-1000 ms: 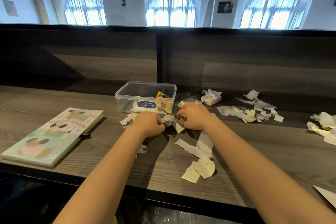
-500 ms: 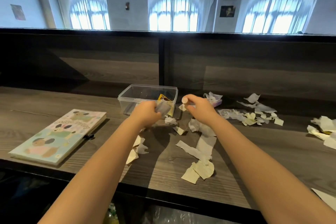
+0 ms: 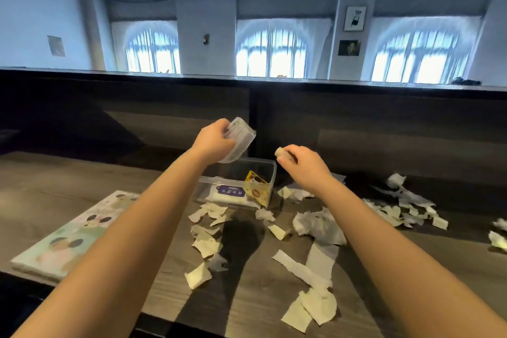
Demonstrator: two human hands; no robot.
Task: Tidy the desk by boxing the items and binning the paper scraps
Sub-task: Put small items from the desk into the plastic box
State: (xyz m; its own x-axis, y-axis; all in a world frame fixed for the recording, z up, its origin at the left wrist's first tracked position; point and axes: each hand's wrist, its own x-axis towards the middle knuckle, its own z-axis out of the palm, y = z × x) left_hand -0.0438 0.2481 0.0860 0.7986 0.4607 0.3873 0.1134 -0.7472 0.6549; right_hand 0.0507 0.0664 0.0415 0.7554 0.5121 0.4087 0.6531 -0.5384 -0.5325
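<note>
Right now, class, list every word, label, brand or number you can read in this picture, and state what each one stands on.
None can be read for certain.
Blue label on the white packet in the clear box: pale characters, too blurred.
Yellow sachet: print too small.
Illustrated book cover: faint lettering, illegible.
Wrapped pack in the left hand: no text visible.
Wall pictures: no legible words.

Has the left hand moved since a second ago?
Yes. The left hand rose off the desk and now holds a clear packet above the clear box.
</note>
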